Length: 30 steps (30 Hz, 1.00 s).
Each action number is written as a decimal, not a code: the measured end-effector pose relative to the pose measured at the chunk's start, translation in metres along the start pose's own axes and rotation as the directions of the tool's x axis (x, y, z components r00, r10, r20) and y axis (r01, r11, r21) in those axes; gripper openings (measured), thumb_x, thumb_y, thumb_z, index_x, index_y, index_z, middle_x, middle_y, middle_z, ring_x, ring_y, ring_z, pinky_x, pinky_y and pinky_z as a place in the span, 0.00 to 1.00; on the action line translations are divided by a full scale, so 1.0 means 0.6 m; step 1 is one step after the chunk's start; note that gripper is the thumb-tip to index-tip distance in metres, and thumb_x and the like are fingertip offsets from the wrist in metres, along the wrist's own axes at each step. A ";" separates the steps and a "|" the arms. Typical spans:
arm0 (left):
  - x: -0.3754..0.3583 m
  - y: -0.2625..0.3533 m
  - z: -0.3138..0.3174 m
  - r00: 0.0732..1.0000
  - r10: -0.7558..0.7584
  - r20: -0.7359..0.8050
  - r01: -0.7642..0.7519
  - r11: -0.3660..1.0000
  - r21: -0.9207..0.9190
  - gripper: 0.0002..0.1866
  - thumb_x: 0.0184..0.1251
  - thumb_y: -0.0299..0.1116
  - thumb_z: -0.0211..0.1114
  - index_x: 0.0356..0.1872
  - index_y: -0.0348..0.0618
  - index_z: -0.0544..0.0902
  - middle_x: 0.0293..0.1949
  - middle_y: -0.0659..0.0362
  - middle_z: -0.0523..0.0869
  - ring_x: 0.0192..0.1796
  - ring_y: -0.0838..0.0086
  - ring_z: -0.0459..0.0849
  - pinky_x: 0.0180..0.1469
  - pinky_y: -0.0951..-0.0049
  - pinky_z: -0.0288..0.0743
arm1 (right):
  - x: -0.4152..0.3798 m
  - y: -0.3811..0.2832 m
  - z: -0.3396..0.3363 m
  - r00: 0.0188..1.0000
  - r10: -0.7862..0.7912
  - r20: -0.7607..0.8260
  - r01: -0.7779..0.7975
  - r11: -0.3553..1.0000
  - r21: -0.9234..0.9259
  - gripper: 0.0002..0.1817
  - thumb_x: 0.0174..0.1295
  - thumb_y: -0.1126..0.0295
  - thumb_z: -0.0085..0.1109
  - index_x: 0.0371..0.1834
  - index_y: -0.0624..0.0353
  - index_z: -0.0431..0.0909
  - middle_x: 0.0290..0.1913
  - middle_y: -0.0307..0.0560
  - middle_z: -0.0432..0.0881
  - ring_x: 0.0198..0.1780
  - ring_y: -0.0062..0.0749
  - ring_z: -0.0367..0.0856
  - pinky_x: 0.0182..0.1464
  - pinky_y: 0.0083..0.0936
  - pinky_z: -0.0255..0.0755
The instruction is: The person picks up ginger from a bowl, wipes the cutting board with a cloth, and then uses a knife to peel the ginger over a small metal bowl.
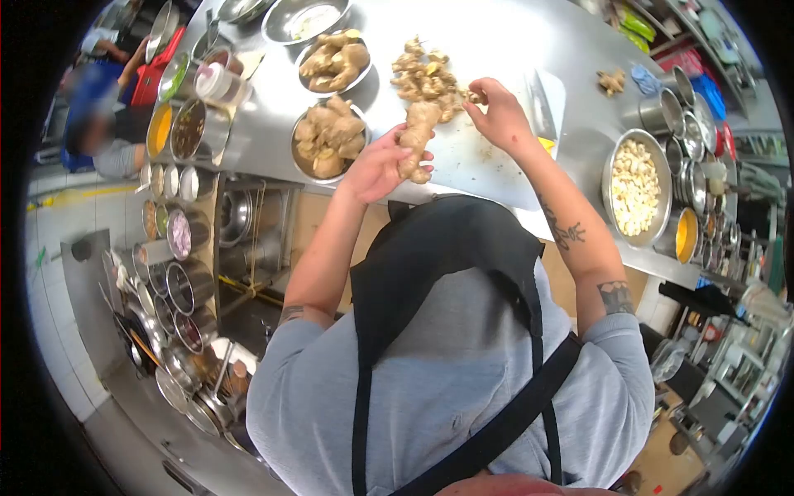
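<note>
My left hand point(374, 172) is wrapped round a long, knobbly ginger root point(422, 132), held upright over the near left of the white cutting board point(488, 169). My right hand point(501, 117) is over the board's middle, its thumb and fingertips closed on what looks like a small ginger knob point(473, 97). Just beyond both hands lies a heap of small ginger pieces point(420, 73). A wide-bladed knife point(542, 103) rests along the board's right side, with a yellow piece point(546, 145) by it. Brown crumbs are scattered on the board near my right wrist.
Left of the board stand a bowl of ginger roots point(329, 139) and another ginger bowl point(333, 64). To the right are a bowl of pale chopped pieces point(635, 188), a lone ginger piece point(612, 81) and a blue cloth point(645, 80). A person point(99, 116) is at far left.
</note>
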State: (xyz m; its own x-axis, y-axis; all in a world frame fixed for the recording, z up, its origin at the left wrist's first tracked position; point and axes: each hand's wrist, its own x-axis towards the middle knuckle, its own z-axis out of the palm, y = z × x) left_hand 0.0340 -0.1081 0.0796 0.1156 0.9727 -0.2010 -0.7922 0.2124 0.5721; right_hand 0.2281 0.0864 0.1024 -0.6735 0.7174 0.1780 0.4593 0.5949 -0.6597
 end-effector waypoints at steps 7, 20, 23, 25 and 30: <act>-0.043 0.021 -0.024 0.980 0.142 -0.137 -0.160 0.978 -0.135 0.29 0.76 0.29 0.57 0.75 0.42 0.63 0.64 0.48 0.77 0.58 0.62 0.81 0.66 0.49 0.76 | 0.096 -0.026 0.084 0.989 -0.129 0.074 0.139 0.978 -0.156 0.15 0.61 0.69 0.70 0.47 0.60 0.78 0.45 0.53 0.86 0.50 0.48 0.85 0.53 0.39 0.79; 0.043 0.000 -0.008 0.974 0.046 -0.224 -0.076 0.989 -0.126 0.22 0.81 0.31 0.55 0.71 0.39 0.66 0.63 0.48 0.79 0.67 0.56 0.80 0.72 0.46 0.74 | -0.014 0.005 0.019 0.984 0.128 0.122 -0.138 0.987 0.083 0.22 0.71 0.60 0.64 0.60 0.63 0.79 0.52 0.53 0.87 0.46 0.42 0.87 0.51 0.35 0.80; 0.069 -0.015 0.015 0.988 0.053 -0.144 -0.078 0.982 -0.171 0.22 0.82 0.35 0.56 0.71 0.40 0.67 0.62 0.50 0.80 0.66 0.58 0.80 0.71 0.49 0.74 | -0.071 -0.001 -0.003 0.882 0.312 0.354 -0.454 0.766 0.456 0.22 0.74 0.56 0.62 0.61 0.62 0.79 0.51 0.46 0.87 0.46 0.30 0.86 0.47 0.32 0.81; 0.081 -0.026 0.026 0.997 0.064 -0.036 -0.070 0.976 -0.206 0.23 0.83 0.37 0.57 0.71 0.40 0.68 0.62 0.52 0.80 0.66 0.60 0.80 0.71 0.52 0.74 | -0.093 -0.013 -0.016 0.849 0.277 0.450 -0.511 0.651 0.562 0.23 0.73 0.64 0.65 0.67 0.60 0.75 0.52 0.45 0.86 0.43 0.25 0.85 0.41 0.25 0.79; 0.090 -0.027 0.035 0.996 0.073 0.058 -0.078 0.993 0.092 0.26 0.77 0.34 0.67 0.70 0.40 0.71 0.57 0.57 0.83 0.60 0.70 0.81 0.64 0.62 0.75 | -0.128 -0.060 -0.037 0.874 0.341 0.348 -0.479 0.726 0.492 0.18 0.66 0.68 0.72 0.56 0.62 0.83 0.46 0.46 0.88 0.37 0.23 0.85 0.37 0.20 0.79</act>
State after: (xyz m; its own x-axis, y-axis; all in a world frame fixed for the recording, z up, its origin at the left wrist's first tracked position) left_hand 0.0658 -0.0573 0.0765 0.0922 0.9894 -0.1123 -0.7405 0.1435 0.6566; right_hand 0.2764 0.0180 0.1288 -0.6330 0.7034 -0.3231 0.3713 -0.0903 -0.9241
